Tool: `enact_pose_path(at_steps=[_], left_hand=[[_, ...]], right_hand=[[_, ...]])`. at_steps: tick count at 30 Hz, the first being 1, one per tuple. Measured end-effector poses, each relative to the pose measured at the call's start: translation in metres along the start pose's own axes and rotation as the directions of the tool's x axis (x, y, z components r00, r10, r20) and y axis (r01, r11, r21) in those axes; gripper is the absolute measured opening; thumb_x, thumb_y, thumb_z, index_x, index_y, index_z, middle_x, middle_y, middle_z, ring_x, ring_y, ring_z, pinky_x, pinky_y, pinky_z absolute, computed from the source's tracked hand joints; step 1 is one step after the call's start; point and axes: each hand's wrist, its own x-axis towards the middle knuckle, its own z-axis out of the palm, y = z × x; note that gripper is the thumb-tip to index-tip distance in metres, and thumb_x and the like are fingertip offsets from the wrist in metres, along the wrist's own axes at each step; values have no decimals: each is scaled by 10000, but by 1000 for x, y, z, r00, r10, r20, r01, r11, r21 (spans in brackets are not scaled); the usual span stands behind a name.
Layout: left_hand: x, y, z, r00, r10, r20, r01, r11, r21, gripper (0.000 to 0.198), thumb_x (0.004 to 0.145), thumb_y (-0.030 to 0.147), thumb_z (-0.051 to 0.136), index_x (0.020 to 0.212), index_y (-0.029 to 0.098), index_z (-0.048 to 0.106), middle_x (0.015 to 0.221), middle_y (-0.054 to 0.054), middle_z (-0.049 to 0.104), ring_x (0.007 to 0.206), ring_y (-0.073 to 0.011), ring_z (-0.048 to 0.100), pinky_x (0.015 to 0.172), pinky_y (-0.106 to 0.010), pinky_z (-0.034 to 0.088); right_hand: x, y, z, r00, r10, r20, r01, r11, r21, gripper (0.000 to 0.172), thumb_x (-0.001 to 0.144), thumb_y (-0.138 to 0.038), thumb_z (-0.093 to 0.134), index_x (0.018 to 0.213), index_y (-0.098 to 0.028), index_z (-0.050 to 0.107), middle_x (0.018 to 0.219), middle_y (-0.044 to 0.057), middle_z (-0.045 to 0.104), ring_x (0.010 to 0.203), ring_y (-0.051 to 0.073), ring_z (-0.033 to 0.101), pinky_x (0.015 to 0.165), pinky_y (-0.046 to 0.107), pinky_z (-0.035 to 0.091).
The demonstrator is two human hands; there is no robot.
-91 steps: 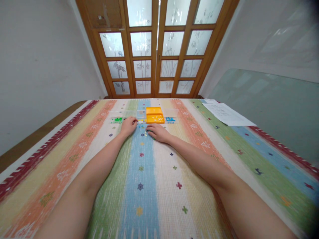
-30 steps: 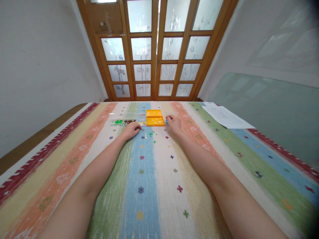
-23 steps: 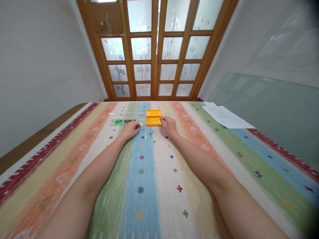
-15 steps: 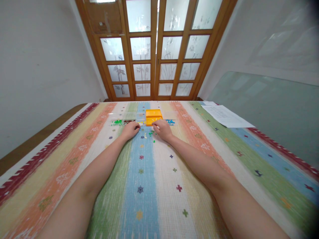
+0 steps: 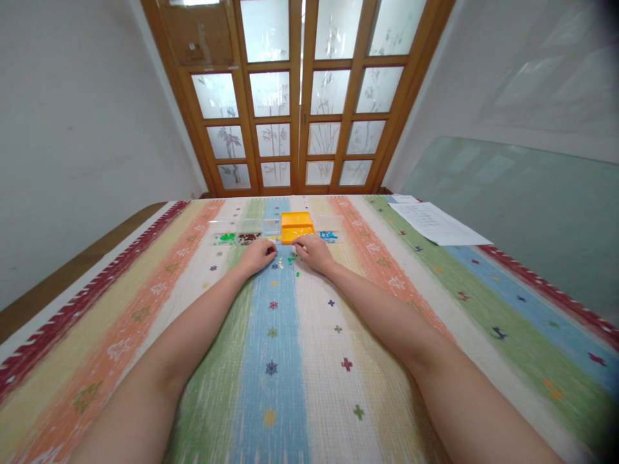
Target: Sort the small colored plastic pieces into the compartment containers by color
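My left hand (image 5: 258,257) rests low over the table, fingers curled together, just in front of the compartments with dark brown pieces (image 5: 249,238) and yellow pieces (image 5: 274,238). Close by on the right, my right hand (image 5: 314,252) pinches its fingertips at the front edge of an open orange box (image 5: 296,220), which has small pale pieces inside. Whatever either pinch holds is too small or hidden to make out. Between and below the hands lie loose green pieces (image 5: 291,260), pale yellow pieces (image 5: 280,263) and a single green piece (image 5: 298,274).
Clear lidded cases flank the orange box, with green pieces (image 5: 225,238) at the left and blue pieces (image 5: 328,236) at the right. Printed paper sheets (image 5: 435,222) lie at the far right. A striped cloth (image 5: 273,399) covers the table; wooden glazed doors (image 5: 300,119) stand behind.
My left hand has shifted slightly right, closer to my right hand, now partly in front of the yellow pieces. My right hand stays by the orange box. The view has moved slightly.
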Motion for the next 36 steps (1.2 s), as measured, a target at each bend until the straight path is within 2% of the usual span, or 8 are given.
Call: enact_pose_path(at_steps=[4, 9, 14, 22, 30, 33, 36], left_hand=[[1, 14, 4, 999, -10, -43, 7, 996, -85, 148, 887, 252, 619, 901, 195, 755, 908, -64, 734, 861, -219, 648, 838, -341, 498], [5, 17, 15, 979, -140, -149, 74, 922, -379, 185, 908, 311, 627, 926, 183, 760, 911, -53, 760, 822, -199, 669, 823, -338, 528], [10, 16, 26, 973, -188, -135, 86, 835, -544, 227, 909, 387, 646, 883, 185, 747, 870, -57, 755, 788, -183, 665, 769, -313, 547], [8, 22, 25, 983, -151, -108, 59, 803, -593, 271, 923, 419, 638, 876, 173, 742, 851, -55, 745, 789, -171, 660, 766, -297, 541], [8, 26, 23, 986, -139, -89, 56, 788, -614, 286, 934, 425, 623, 878, 171, 740, 845, -53, 742, 788, -172, 654, 771, -291, 529], [8, 25, 23, 985, -149, -87, 71, 809, -583, 279, 944, 418, 609, 886, 178, 740, 854, -48, 744, 791, -176, 655, 773, -294, 524], [7, 20, 18, 982, -144, -119, 70, 873, -482, 225, 938, 357, 604, 907, 183, 744, 895, -46, 747, 817, -185, 656, 812, -310, 517]], right_hand=[[0, 1, 1, 1000, -12, 21, 12, 1000, -4, 181, 993, -228, 582, 986, -214, 762, 972, 71, 758, 930, 229, 642, 859, 343, 425], [0, 0, 3, 997, -69, -38, 71, 997, 43, 152, 988, -231, 597, 1039, -216, 740, 992, 71, 744, 946, 227, 637, 871, 344, 435], [0, -3, 1, 993, -114, -32, 116, 992, 50, 122, 981, -242, 622, 1063, -225, 711, 999, 71, 722, 972, 235, 615, 882, 352, 437], [0, -5, 0, 983, -182, -13, 182, 983, 23, 108, 997, -250, 622, 1056, -225, 709, 997, 77, 702, 967, 239, 593, 870, 353, 426], [0, -5, 0, 984, -180, -6, 180, 984, 8, 115, 1008, -247, 608, 1025, -230, 721, 987, 72, 695, 956, 230, 584, 858, 341, 419], [0, -4, 1, 984, -179, -11, 179, 984, 1, 124, 1011, -252, 601, 1007, -228, 723, 984, 74, 700, 953, 230, 587, 858, 343, 418], [1, 2, 0, 990, -136, -49, 135, 991, -16, 133, 1009, -261, 597, 979, -221, 721, 966, 77, 706, 950, 235, 596, 866, 352, 419]])
